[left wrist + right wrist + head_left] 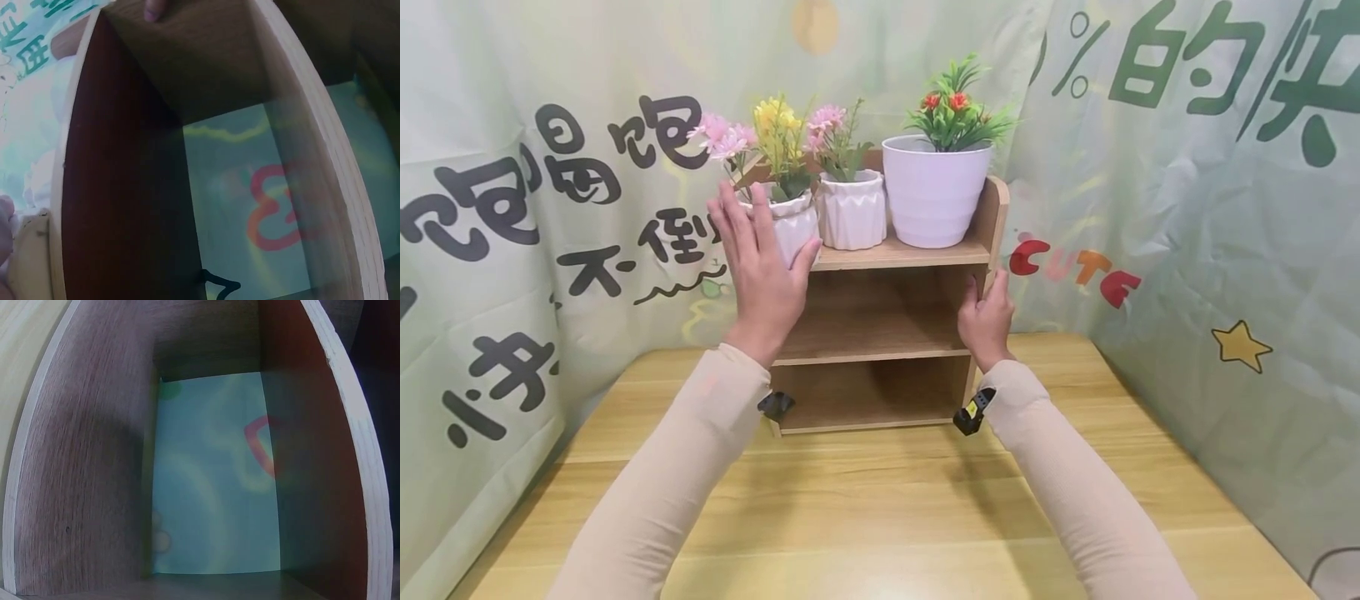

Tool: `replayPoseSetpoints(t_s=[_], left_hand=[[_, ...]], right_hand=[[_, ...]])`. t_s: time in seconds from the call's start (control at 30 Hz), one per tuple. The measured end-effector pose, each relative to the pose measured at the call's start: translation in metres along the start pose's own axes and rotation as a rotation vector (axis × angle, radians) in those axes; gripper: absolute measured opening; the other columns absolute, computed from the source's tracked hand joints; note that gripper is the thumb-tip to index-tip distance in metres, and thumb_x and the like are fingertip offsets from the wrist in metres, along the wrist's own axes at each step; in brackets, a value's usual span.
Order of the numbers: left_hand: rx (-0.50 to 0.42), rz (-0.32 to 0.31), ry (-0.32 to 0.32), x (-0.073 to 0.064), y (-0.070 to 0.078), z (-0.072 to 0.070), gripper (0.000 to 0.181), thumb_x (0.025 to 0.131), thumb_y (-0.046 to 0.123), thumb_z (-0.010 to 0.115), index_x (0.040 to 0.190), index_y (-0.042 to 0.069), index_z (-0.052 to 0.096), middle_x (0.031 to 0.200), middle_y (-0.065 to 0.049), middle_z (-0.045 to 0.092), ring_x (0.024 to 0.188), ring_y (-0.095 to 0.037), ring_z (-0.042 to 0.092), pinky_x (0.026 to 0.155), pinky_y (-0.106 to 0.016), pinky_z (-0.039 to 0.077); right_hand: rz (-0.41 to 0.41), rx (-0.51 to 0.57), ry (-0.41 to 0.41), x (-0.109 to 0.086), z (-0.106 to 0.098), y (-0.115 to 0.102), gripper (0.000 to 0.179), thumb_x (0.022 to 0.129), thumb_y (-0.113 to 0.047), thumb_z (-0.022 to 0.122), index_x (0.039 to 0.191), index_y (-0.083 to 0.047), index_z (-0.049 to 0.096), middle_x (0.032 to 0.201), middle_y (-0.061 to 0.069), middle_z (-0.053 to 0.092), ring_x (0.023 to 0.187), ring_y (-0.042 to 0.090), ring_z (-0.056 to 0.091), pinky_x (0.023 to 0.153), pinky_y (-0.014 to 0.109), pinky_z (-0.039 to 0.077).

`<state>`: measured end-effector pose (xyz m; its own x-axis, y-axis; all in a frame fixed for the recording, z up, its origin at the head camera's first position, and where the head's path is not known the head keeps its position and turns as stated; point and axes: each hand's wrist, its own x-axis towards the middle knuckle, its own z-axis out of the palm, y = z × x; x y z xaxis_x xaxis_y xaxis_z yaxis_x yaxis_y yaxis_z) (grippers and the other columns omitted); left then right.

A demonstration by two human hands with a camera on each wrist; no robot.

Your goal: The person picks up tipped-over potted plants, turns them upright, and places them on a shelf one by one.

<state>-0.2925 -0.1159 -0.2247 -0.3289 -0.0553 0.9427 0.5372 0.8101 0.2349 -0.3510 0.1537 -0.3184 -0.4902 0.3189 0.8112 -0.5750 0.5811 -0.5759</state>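
A small wooden shelf (880, 357) stands on the table, potted artificial flowers along its top. My left hand (763, 275) lies with straight, spread fingers against the front of the left white pot (796, 225), which holds pink and yellow flowers; some of the pot is hidden behind it. My right hand (988, 321) grips the shelf's right side panel (996, 212), its thumb on the inner face. A second small white pot (853, 212) with pink flowers stands in the middle. On the right is a larger white pot (934, 196) with red flowers.
Below the top, the shelf has two more levels, the middle board (880, 337) and the bottom board (868, 412). The wooden table (880, 517) extends in front. Printed cloth (1210, 250) hangs behind and on both sides.
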Motion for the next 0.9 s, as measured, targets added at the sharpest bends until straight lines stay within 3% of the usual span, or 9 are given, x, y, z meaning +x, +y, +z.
replayPoseSetpoints(t_s=[0.13,0.23,0.37,0.53,0.9], left_hand=[[0.123,0.089,-0.009,-0.001,0.000,0.005,0.067,0.098,0.028,0.057,0.144,-0.011,0.030,0.147,-0.041,0.019,0.137,-0.056,0.006,0.116,-0.048,-0.003],[0.225,0.119,-0.070,-0.001,0.000,0.004,0.062,0.101,0.030,0.048,0.147,-0.006,0.029,0.148,-0.038,0.021,0.136,-0.057,0.010,0.115,-0.051,-0.003],[0.296,0.092,-0.205,-0.001,0.001,0.001,0.065,0.101,0.026,0.048,0.152,-0.003,0.019,0.154,-0.033,0.012,0.138,-0.055,0.004,0.115,-0.051,-0.003],[0.297,0.022,-0.367,0.001,-0.001,0.000,0.069,0.100,0.017,0.049,0.154,0.000,0.009,0.158,-0.025,-0.001,0.142,-0.045,-0.008,0.115,-0.050,-0.002],[0.341,0.025,-0.523,0.013,-0.008,-0.002,0.062,0.104,0.024,0.035,0.154,0.003,0.006,0.160,-0.018,-0.012,0.143,-0.037,-0.016,0.116,-0.049,-0.001]], right_hand=[[0.003,-0.005,0.008,0.000,0.000,0.000,0.029,0.098,-0.014,0.054,0.119,0.006,0.047,0.097,0.028,0.064,0.091,0.043,0.063,0.079,0.054,0.051],[0.003,-0.007,0.012,0.000,0.001,0.001,0.029,0.098,-0.014,0.054,0.118,0.006,0.048,0.097,0.028,0.064,0.090,0.043,0.064,0.079,0.054,0.051],[0.004,-0.006,0.001,-0.002,0.001,0.001,0.028,0.098,-0.013,0.054,0.118,0.005,0.047,0.093,0.027,0.063,0.086,0.042,0.063,0.075,0.053,0.051],[-0.007,-0.001,0.005,-0.004,0.002,0.002,0.027,0.098,-0.013,0.054,0.116,0.005,0.048,0.091,0.027,0.064,0.084,0.042,0.064,0.074,0.054,0.051],[-0.013,0.019,0.014,0.000,0.002,0.002,0.028,0.096,-0.008,0.056,0.118,0.006,0.047,0.095,0.028,0.064,0.088,0.042,0.064,0.077,0.054,0.052]])
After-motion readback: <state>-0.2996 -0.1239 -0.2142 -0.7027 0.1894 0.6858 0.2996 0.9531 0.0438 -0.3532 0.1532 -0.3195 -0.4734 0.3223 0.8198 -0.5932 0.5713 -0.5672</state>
